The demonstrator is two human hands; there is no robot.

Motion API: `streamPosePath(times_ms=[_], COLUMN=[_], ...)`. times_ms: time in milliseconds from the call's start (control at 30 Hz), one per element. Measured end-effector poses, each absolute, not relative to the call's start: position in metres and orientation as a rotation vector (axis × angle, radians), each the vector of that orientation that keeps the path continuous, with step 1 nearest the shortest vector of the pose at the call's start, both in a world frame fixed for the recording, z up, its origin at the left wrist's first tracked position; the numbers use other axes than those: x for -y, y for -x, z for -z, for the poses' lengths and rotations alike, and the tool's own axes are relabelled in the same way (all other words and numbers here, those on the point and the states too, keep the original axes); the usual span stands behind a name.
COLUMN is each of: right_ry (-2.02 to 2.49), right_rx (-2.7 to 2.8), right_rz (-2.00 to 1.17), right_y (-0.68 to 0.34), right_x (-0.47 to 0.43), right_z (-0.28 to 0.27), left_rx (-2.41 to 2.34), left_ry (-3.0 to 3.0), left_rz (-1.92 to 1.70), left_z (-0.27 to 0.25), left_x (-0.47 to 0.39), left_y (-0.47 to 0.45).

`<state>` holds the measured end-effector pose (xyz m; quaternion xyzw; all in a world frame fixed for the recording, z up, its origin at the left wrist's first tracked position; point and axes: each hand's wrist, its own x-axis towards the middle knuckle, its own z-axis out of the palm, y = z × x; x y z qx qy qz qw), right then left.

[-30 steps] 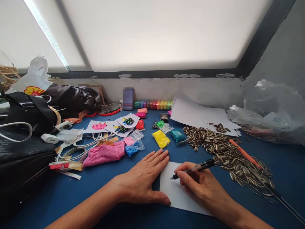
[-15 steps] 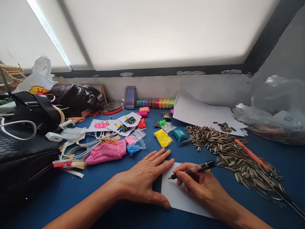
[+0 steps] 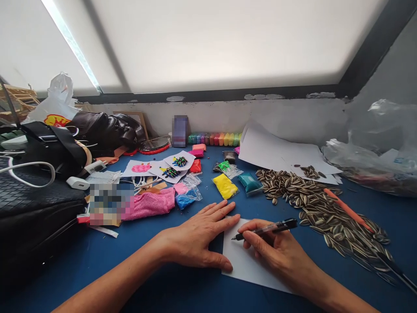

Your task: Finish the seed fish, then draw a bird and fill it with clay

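A sheet of white paper (image 3: pixel 243 258) lies on the blue table in front of me. My left hand (image 3: pixel 198 237) rests flat with its fingers stretched out, its thumb and fingertips at the sheet's left edge. In my right hand (image 3: pixel 276 250) is a black pen (image 3: pixel 265 229), held in a writing grip with its tip at the paper's upper left part. No clear mark shows under the tip. Just beyond my hands lie a yellow clay packet (image 3: pixel 224 186) and a teal clay packet (image 3: pixel 250 184).
A pile of striped sunflower seeds (image 3: pixel 309 204) spreads to the right, an orange stick (image 3: pixel 348 210) on it. Behind are white sheets (image 3: pixel 273 150). At left are small cards with clay figures (image 3: pixel 171 171), a pink cloth (image 3: pixel 154 203) and a black bag (image 3: pixel 35 208).
The view has shifted slightly, so everything sits a little differently in the picture. Both hands and the pen keep nearly the same pose on the paper.
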<state>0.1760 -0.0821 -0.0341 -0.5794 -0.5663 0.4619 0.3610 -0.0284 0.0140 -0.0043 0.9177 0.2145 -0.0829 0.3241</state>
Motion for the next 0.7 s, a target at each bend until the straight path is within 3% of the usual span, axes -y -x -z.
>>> streamPosePath(times_ms=[700], right_ry=[1.497], right_rx=[1.479], right_rz=[-1.187], right_y=[-0.1749], right_x=[0.0832], right_z=[0.0343], left_rx=[-0.541], left_ry=[-2.449], left_rz=[0.193], left_z=[0.0082], left_x=[-0.0159], left_y=[0.0291])
